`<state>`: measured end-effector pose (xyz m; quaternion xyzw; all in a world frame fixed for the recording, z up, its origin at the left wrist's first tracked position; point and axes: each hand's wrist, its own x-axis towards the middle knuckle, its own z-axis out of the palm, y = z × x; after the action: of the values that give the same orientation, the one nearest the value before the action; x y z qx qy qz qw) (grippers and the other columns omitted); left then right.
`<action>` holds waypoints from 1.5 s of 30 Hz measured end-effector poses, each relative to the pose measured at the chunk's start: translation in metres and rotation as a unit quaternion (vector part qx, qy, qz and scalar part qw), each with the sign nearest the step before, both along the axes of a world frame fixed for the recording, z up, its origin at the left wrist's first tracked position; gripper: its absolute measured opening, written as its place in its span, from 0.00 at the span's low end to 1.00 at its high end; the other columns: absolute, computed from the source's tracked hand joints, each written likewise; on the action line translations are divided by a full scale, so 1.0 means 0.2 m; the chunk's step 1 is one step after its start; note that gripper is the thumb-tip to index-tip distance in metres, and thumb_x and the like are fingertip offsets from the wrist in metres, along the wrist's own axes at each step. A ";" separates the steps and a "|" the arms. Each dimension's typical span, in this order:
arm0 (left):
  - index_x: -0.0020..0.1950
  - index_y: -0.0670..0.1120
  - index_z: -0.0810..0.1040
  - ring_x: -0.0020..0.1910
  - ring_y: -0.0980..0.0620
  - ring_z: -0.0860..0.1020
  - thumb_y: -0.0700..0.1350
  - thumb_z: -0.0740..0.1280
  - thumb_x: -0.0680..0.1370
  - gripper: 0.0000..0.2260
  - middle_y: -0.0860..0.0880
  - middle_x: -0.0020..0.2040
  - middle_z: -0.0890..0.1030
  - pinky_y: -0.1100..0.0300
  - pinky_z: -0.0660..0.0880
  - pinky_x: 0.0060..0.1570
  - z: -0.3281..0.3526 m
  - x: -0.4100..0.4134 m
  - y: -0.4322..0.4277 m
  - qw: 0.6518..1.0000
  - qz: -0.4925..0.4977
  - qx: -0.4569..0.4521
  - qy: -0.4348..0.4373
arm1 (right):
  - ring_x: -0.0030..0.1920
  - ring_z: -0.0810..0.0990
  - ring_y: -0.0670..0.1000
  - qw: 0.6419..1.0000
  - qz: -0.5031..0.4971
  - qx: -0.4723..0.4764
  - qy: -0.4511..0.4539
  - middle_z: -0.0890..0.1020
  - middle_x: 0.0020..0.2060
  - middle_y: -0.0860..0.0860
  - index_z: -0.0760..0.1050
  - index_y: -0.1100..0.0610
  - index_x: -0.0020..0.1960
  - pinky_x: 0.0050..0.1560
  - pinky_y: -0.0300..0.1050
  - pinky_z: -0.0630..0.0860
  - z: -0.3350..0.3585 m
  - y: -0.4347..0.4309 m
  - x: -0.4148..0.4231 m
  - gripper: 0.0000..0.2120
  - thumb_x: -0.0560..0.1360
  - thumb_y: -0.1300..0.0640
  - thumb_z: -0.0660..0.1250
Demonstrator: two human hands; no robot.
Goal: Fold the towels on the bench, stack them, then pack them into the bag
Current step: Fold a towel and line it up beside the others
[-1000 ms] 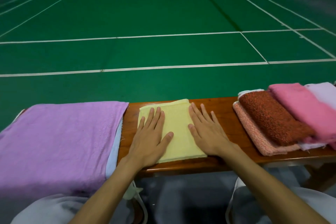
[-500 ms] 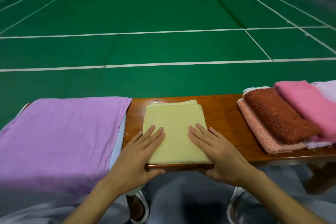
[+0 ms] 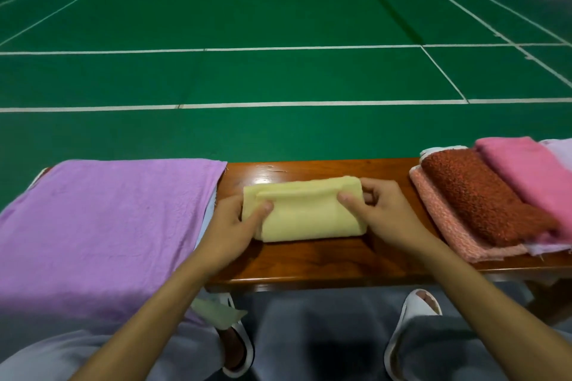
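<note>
Though glossy, wooden bench (image 3: 309, 263), green court (image 3: 278, 77)

I see an indoor sports hall, likely a badminton court: green matte court flooring (image 3: 278, 9), white painted boundary lines (image 3: 278, 48), and a glossy brown wooden table (image 3: 309, 261) at courtside.

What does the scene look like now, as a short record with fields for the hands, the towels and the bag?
left hand: grips the yellow towel's left end, thumb on top
right hand: grips its right end, thumb on top
yellow towel: folded into a narrow band, on the bench between the hands
purple towel: spread flat over the bench's left part
right pile: rust towel, pink towel, salmon towel, overlapping
bag: not in view
</note>
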<state>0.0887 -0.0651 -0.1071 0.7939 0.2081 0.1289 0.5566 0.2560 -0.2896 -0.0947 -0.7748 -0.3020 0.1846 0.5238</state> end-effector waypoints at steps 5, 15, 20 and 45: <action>0.63 0.48 0.80 0.55 0.52 0.81 0.56 0.69 0.80 0.16 0.53 0.56 0.83 0.57 0.81 0.47 -0.07 0.14 0.02 0.990 0.109 0.069 0.054 | 0.37 0.80 0.49 0.967 -0.161 -0.156 -0.118 0.81 0.33 0.46 0.81 0.53 0.39 0.35 0.46 0.73 -0.06 0.12 0.05 0.14 0.75 0.44 0.74; 0.82 0.53 0.63 0.82 0.47 0.57 0.59 0.52 0.85 0.25 0.49 0.81 0.64 0.46 0.58 0.78 0.02 0.20 -0.15 0.873 -0.015 0.488 0.013 | 0.76 0.65 0.57 0.914 -0.057 -0.219 -0.337 0.69 0.75 0.55 0.65 0.51 0.78 0.74 0.58 0.65 -0.05 0.19 -0.02 0.31 0.80 0.37 0.53; 0.85 0.57 0.50 0.84 0.50 0.44 0.60 0.39 0.86 0.27 0.52 0.85 0.53 0.45 0.45 0.81 -0.12 0.17 -0.23 0.869 -0.086 0.470 0.128 | 0.83 0.40 0.57 0.877 0.041 -0.348 -0.328 0.47 0.84 0.52 0.52 0.46 0.83 0.80 0.63 0.44 -0.15 0.21 -0.12 0.35 0.80 0.37 0.34; 0.48 0.47 0.80 0.52 0.43 0.80 0.75 0.66 0.58 0.35 0.46 0.50 0.82 0.44 0.81 0.51 0.07 0.24 -0.09 0.940 0.103 0.185 0.269 | 0.36 0.81 0.48 0.954 -0.167 -0.243 -0.050 0.82 0.33 0.47 0.79 0.55 0.38 0.31 0.46 0.71 -0.01 0.10 -0.06 0.22 0.76 0.36 0.68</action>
<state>0.1357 -0.0837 -0.0931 0.8620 0.4035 0.0035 0.3067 0.2450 -0.2688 -0.0970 -0.9264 -0.1403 0.1239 0.3269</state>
